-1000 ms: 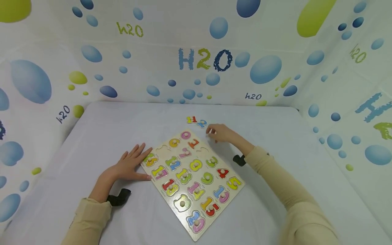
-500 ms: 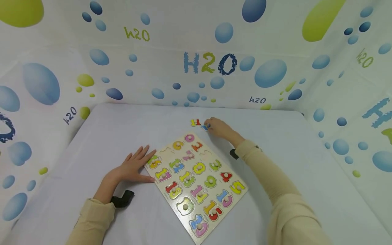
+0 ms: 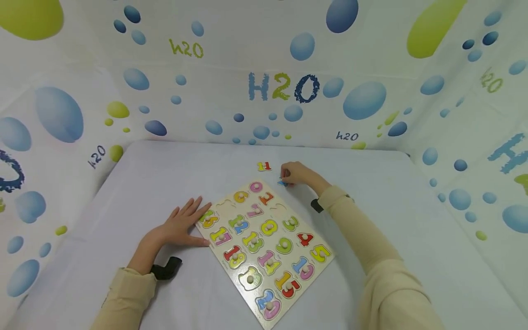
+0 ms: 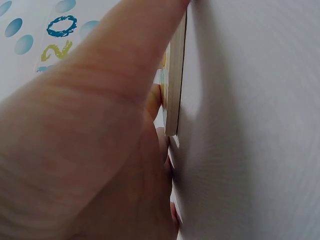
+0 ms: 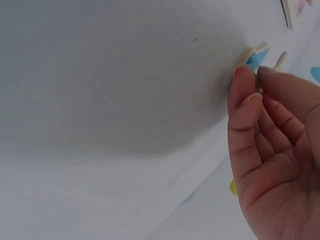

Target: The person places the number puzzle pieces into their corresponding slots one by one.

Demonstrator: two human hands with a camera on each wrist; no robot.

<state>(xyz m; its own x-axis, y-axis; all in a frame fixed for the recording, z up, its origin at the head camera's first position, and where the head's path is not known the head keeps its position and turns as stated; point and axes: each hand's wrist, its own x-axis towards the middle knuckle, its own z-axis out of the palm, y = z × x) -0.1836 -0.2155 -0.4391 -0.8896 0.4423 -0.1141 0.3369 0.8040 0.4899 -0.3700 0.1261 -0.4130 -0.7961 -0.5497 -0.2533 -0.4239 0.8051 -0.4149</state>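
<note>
My right hand [image 3: 299, 174] pinches a small blue wooden number piece, the puzzle 2 [image 3: 282, 182], just beyond the upper right edge of a number puzzle board [image 3: 250, 297]. The right wrist view shows the thumb and fingertips closed at the blue piece [image 5: 258, 57], close over the white cloth. My left hand [image 3: 175, 227] lies spread at the board's left corner, its fingertips on the edge. Seen from the left wrist, the board's thick edge [image 4: 175, 75] runs beside the thumb. Two recesses, one near the left corner and one by the upper right edge, hold no piece.
A yellow and red 11 piece [image 3: 264, 166] lies on the white cloth behind the board. Several knobbed number pieces sit in the board. Black wrist mounts [image 3: 167, 268] hang under the forearms. A patterned curtain [image 3: 214, 91] stands behind and beside the table.
My right hand has reached to the blue 2, taken hold of it, and drawn it toward the board, away from the 11. The left hand stays at the board's corner.
</note>
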